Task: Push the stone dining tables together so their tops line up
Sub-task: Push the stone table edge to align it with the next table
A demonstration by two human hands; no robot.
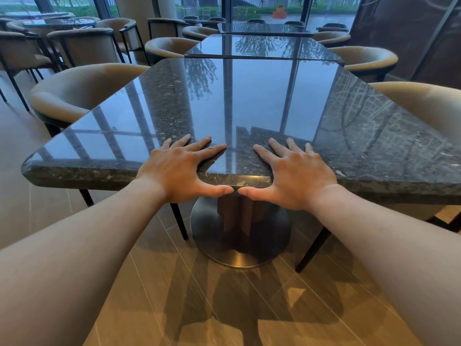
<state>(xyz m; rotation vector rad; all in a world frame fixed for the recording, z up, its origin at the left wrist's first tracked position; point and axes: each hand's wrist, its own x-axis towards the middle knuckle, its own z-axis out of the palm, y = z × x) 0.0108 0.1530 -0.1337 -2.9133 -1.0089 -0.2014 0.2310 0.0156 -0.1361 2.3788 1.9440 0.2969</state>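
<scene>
A dark polished stone table (pixel 249 96) on a round metal pedestal base (pixel 239 240) stands right in front of me. My left hand (pixel 179 168) and my right hand (pixel 291 173) grip its near edge side by side, fingers spread flat on the top, thumbs under the rim and nearly touching. Beyond it a second stone table (pixel 262 46) meets its far edge; its top looks shifted slightly right of the near one. A third table (pixel 264 27) stands further back.
Tan upholstered tub chairs flank the tables: one at the left (pixel 74 96), one at the right (pixel 424 106), others further back (pixel 169 46) (pixel 366 58). More chairs and tables (pixel 57 23) fill the far left. Glass windows are behind. The floor is wood-look tile.
</scene>
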